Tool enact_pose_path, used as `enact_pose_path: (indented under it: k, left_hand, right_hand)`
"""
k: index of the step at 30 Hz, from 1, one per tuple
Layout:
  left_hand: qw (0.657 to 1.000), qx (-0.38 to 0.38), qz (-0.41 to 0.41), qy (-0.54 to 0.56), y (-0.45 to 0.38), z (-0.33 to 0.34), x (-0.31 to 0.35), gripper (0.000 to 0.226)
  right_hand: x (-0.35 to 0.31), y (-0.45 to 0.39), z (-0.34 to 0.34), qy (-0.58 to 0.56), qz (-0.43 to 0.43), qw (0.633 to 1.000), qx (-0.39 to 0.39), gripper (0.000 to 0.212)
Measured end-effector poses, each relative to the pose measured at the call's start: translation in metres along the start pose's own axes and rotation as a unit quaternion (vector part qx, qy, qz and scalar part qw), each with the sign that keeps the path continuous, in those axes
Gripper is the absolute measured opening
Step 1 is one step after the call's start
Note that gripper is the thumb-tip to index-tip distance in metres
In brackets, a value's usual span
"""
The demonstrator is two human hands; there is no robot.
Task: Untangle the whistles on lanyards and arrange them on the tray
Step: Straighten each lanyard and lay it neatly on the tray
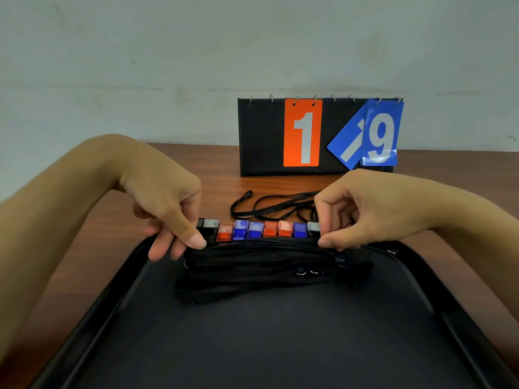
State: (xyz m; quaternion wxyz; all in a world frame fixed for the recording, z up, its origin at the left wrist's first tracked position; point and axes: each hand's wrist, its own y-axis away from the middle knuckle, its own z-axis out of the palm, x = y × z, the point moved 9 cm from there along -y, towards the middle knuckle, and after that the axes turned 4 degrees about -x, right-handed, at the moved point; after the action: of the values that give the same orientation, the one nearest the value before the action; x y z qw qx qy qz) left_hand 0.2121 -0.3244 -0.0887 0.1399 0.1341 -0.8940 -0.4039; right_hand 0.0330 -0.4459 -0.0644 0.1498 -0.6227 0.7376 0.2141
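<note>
- left hand [165, 209], centre left of frame: fingers [196, 242] pinch the left end of the bundled black lanyards [264, 262] at the far rim of the tray [118, 290].
- whistles [261, 230] sit in a row mid-frame, just behind that bundle; arranging looks nearly done.
- right hand [365, 211] pinches the bundle's right end.
- next, likely: straighten the bundle, then fetch the loose lanyard [269, 204] on the counter [224, 181], before the scoreboard [317, 136].

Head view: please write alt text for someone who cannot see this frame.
Two bare hands, left hand and right hand, pinch the ends of a bundle of black lanyards lying across the far part of a black tray. A row of whistles in black, orange and blue lines the tray's far edge; behind stands a flip scoreboard.
</note>
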Motion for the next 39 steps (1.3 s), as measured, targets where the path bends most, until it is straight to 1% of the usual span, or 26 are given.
enact_pose_path:
  k: [5, 7, 8, 10, 12, 14, 16, 17, 18, 19, 20, 21, 22, 25, 26, 28, 32, 33, 34, 37, 38, 39]
  left_hand:
    - [0.999, -0.024, -0.016, -0.042, -0.002, 0.006, 0.007, 0.034]
    - [0.998, -0.033, -0.016, -0.045, -0.001, 0.008, 0.008, 0.034]
    - [0.998, -0.034, -0.015, -0.043, 0.001, 0.008, 0.008, 0.035]
    - [0.999, -0.034, -0.011, -0.037, 0.003, 0.008, 0.008, 0.039]
    - [1.000, -0.023, -0.004, -0.020, 0.006, 0.004, 0.007, 0.047]
    - [1.000, 0.024, 0.008, -0.003, 0.007, -0.006, 0.002, 0.054]
    - [0.989, 0.134, 0.053, 0.019, 0.004, -0.029, 0.000, 0.054]
    - [0.975, 0.202, 0.089, 0.033, 0.003, -0.043, 0.001, 0.051]
    - [0.955, 0.265, 0.128, 0.045, 0.001, -0.054, 0.002, 0.043]
    - [0.935, 0.311, 0.165, 0.046, -0.002, -0.062, 0.004, 0.032]
    - [0.920, 0.339, 0.191, 0.031, -0.008, -0.066, 0.006, 0.018]
    - [0.914, 0.349, 0.205, 0.006, -0.015, -0.066, 0.007, 0.007]
    - [0.916, 0.346, 0.204, -0.017, -0.023, -0.064, 0.007, 0.007]
    - [0.936, 0.306, 0.171, -0.040, -0.046, -0.056, 0.000, 0.020]
    - [0.938, 0.300, 0.169, -0.041, -0.049, -0.055, 0.000, 0.022]
    - [0.933, 0.311, 0.177, -0.043, -0.050, -0.058, 0.001, 0.022]
    - [0.923, 0.333, 0.181, -0.064, -0.053, -0.058, 0.003, 0.006]
    - [0.917, 0.347, 0.184, -0.066, -0.051, -0.059, 0.004, 0.003]
    - [0.906, 0.373, 0.192, -0.063, -0.046, -0.062, 0.007, 0.006]
    - [0.844, 0.474, 0.251, -0.025, -0.009, -0.076, 0.022, 0.012]
    - [0.825, 0.495, 0.271, -0.004, 0.003, -0.079, 0.028, 0.012]
    - [0.814, 0.506, 0.284, 0.021, 0.012, -0.080, 0.033, 0.011]
  right_hand:
    - [-0.002, -0.001, 0.005, 0.005, -0.009, 1.000, -0.014, 0.010]
    - [-0.004, 0.000, 0.004, 0.017, -0.016, 1.000, -0.006, 0.011]
    - [-0.006, 0.001, 0.001, 0.028, -0.024, 0.999, 0.006, 0.013]
    - [-0.010, 0.003, -0.008, 0.044, -0.041, 0.997, 0.050, 0.024]
    - [-0.011, 0.007, -0.023, 0.046, -0.047, 0.991, 0.121, 0.037]
    - [-0.007, 0.011, -0.039, 0.066, -0.045, 0.976, 0.202, 0.041]
    - [-0.001, 0.014, -0.048, 0.083, -0.036, 0.962, 0.258, 0.041]
    - [0.002, 0.014, -0.050, 0.091, -0.031, 0.957, 0.272, 0.040]
    - [0.005, 0.013, -0.050, 0.100, -0.025, 0.955, 0.278, 0.039]
    - [0.008, 0.011, -0.048, 0.111, -0.019, 0.954, 0.278, 0.038]
    - [0.012, 0.008, -0.047, 0.121, -0.014, 0.954, 0.273, 0.037]
    - [0.015, 0.006, -0.045, 0.129, -0.010, 0.955, 0.268, 0.037]
    - [0.018, 0.004, -0.043, 0.134, -0.006, 0.956, 0.263, 0.037]
    - [0.024, -0.001, -0.041, 0.140, 0.004, 0.958, 0.251, 0.037]
    - [0.024, -0.002, -0.041, 0.141, 0.004, 0.958, 0.251, 0.037]
    - [0.024, -0.004, -0.041, 0.143, 0.005, 0.958, 0.250, 0.035]
    - [0.024, -0.005, -0.040, 0.142, 0.002, 0.958, 0.251, 0.034]
    - [0.022, -0.006, -0.039, 0.144, -0.006, 0.957, 0.252, 0.033]
    - [0.019, -0.007, -0.037, 0.147, -0.018, 0.956, 0.253, 0.033]
    - [0.007, -0.008, -0.029, 0.130, -0.046, 0.962, 0.236, 0.033]
    - [0.003, -0.010, -0.025, 0.122, -0.050, 0.966, 0.221, 0.035]
    - [0.000, -0.012, -0.020, 0.115, -0.053, 0.970, 0.206, 0.037]
